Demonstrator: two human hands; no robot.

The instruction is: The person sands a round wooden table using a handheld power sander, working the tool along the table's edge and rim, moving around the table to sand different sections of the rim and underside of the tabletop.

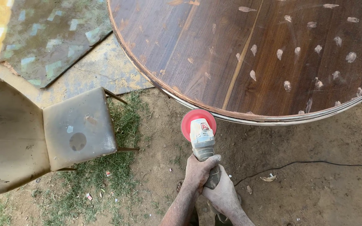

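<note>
Both your left hand [198, 169] and right hand [223, 193] clamp the grinder [202, 140], its red disc [191, 119] just off the counter [248, 58] rim at six o'clock. Pale filler dabs [315, 50] dot the top toward two o'clock, so I judge the sanding mostly left.

Chair [63, 129]: dusty, tan, padded seat and back, on the ground well left of the round table.
Round table [248, 54]: dark brown wood top, dotted with pale filler patches (mostly on its right half), pale worn rim.
Sheet [47, 37]: flat patterned board, lying left of the table, past the chair.
Cable [315, 163]: thin and black, trailing over the dirt below the table's rim.
Grass [122, 121]: a sparse patch between chair and table.
</note>
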